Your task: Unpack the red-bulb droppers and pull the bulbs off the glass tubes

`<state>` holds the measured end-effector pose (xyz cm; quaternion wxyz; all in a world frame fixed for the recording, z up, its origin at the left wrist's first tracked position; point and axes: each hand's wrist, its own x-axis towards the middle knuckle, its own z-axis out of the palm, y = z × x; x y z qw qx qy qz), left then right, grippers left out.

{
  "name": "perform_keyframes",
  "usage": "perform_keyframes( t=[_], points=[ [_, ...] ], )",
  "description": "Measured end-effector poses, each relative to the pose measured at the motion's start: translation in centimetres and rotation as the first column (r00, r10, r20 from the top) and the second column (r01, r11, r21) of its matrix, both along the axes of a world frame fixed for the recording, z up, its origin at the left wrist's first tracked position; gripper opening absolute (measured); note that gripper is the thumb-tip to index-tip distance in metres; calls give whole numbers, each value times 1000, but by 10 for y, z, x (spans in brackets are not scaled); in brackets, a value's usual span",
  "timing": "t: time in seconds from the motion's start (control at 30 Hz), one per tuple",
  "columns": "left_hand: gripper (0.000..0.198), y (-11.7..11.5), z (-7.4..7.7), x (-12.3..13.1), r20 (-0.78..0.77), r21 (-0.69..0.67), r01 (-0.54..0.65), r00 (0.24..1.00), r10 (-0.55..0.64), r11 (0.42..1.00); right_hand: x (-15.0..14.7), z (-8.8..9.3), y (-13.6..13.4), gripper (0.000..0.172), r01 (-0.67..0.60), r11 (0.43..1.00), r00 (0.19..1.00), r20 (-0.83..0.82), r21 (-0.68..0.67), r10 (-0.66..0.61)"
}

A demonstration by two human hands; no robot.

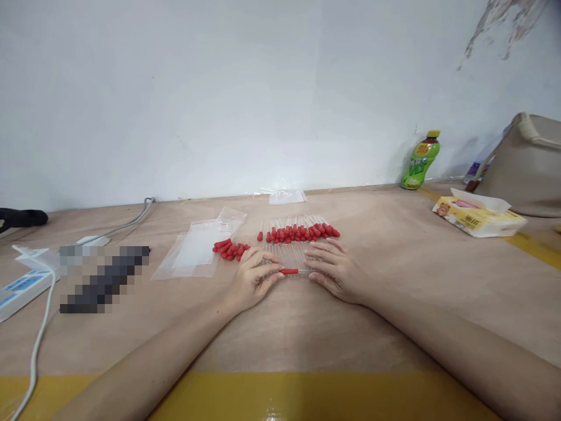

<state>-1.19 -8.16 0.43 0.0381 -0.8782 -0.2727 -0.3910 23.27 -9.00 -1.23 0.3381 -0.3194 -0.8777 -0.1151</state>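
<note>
My left hand (254, 276) pinches a red rubber dropper bulb (289, 271). The fingers of my right hand (340, 270) are closed on a clear glass dropper tube (304, 271), whose end meets the bulb; whether it is inside the bulb I cannot tell. Just beyond both hands lies a row of bare glass tubes (287, 256), partly hidden by my fingers. Farther back is a row of droppers (302, 233) with red bulbs on their near ends. A small pile of loose red bulbs (228, 250) sits beside my left hand, partly covered by it.
Clear plastic bags (193, 251) lie left of the bulbs. A power strip (26, 286) and a white cable (41, 327) are at the far left, near a blurred dark object (109, 278). Rightward stand a tissue pack (480, 219), a green bottle (421, 162) and a beige bag (521, 169).
</note>
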Motion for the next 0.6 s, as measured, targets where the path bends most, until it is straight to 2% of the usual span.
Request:
perform_keyframes(
  t=[0.1, 0.27, 0.43, 0.6],
  points=[
    [13, -1, 2, 0, -12, -17, 2, 1000, -2, 1000, -3, 0, 0, 19, -25, 1000, 999, -28, 14, 26],
    [46, -3, 2, 8, -124, -15, 24, 992, -26, 1000, -7, -1, -1, 17, -58, 997, 996, -61, 50, 61],
    [17, 0, -4, 17, -142, 111, 97, 987, -81, 989, -12, 2, -4, 17, -72, 996, 995, -71, 49, 76],
    [16, 0, -5, 18, -137, 176, 98, 988, -74, 980, -16, 4, -8, 21, -51, 999, 997, -63, 17, 52]
  ],
)
